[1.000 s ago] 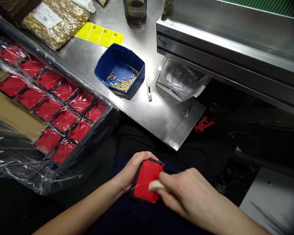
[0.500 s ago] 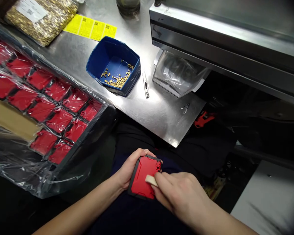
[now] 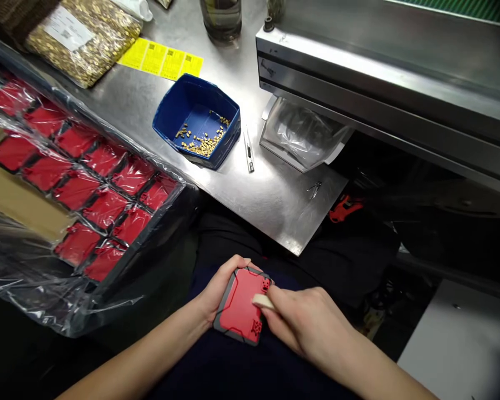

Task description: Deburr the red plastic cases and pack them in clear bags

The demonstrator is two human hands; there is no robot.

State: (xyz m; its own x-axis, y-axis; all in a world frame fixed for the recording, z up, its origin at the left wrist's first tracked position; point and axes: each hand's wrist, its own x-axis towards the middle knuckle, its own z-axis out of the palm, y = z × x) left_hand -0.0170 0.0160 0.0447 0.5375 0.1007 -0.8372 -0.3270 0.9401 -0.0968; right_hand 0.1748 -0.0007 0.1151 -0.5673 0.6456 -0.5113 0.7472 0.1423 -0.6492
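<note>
My left hand is closed around the left edge of a red plastic cover with a dark grey rim, held over my lap. Cut-out openings show along the cover's right side. In my right hand a small cream-coloured strip is pinched between thumb and fingers; its tip is over the red face, and whether it touches I cannot tell. The palm side of both hands is hidden.
A blue bin with small brass pieces stands on the metal table. Near it lie a utility knife, yellow labels and a bag of brass parts. Plastic-wrapped red covers fill a crate at left. A metal machine frame overhangs the right.
The red cover has tilted and shifted slightly left and down, showing more of its lower cut-outs. My right hand, with the cream strip, has moved a little up and right. The camera view has shifted slightly.
</note>
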